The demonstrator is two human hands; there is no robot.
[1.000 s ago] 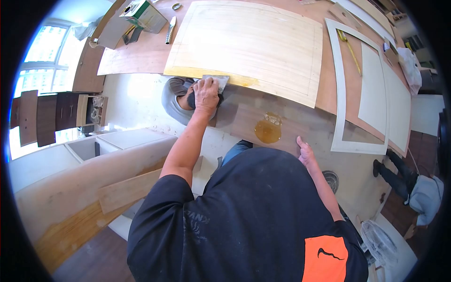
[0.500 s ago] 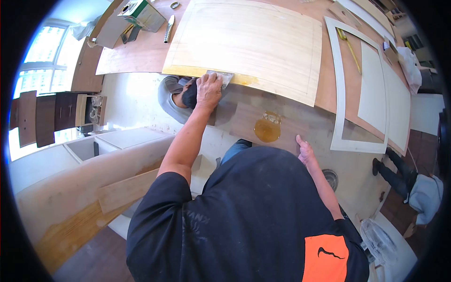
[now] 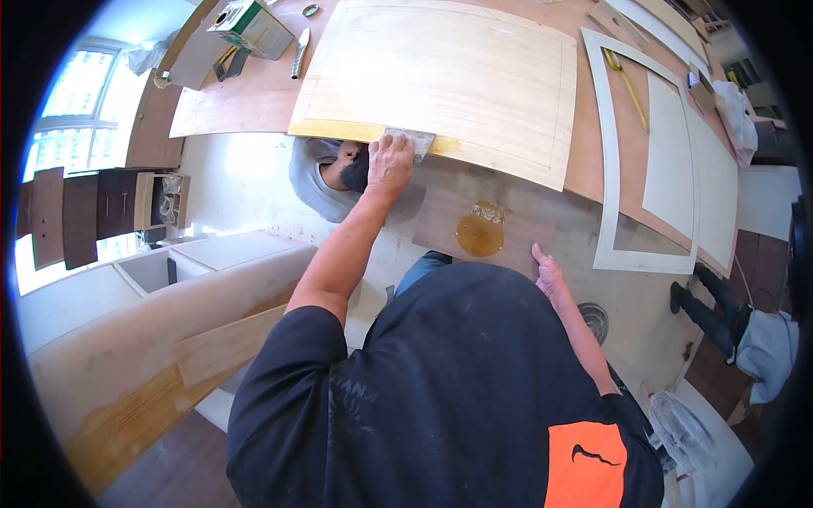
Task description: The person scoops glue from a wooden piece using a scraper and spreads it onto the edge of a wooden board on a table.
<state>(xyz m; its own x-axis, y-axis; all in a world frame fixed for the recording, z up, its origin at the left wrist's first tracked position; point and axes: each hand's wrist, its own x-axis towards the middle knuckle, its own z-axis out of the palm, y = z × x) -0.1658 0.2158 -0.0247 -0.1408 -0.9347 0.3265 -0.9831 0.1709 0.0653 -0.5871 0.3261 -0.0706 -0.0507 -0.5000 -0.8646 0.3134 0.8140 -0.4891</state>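
Observation:
My left hand (image 3: 390, 162) is closed around a flat scraper (image 3: 418, 142), whose grey blade rests at the near edge of a pale wooden panel (image 3: 440, 76). A yellowish wet strip (image 3: 343, 129) runs along that edge. Lower down, my right hand (image 3: 549, 273) grips the right end of a small brown board (image 3: 438, 222), thumb on top and the other fingers hidden beneath. On this board sits a puddle of amber, glue-like liquid (image 3: 480, 234). The panel lies on a larger brown sheet (image 3: 224, 110).
A person (image 3: 326, 179) crouches below the panel's left side; another person (image 3: 758, 339) is at far right. A metal can (image 3: 254, 32), a knife (image 3: 301, 53) and a tape roll (image 3: 311, 10) lie upper left. A white frame (image 3: 603, 169) and yellow tape measure (image 3: 627, 85) lie right.
My left hand has slid a little to the right along the panel's edge with the scraper. The crouching person's head has shifted slightly right. My right hand and the small board stay nearly still.

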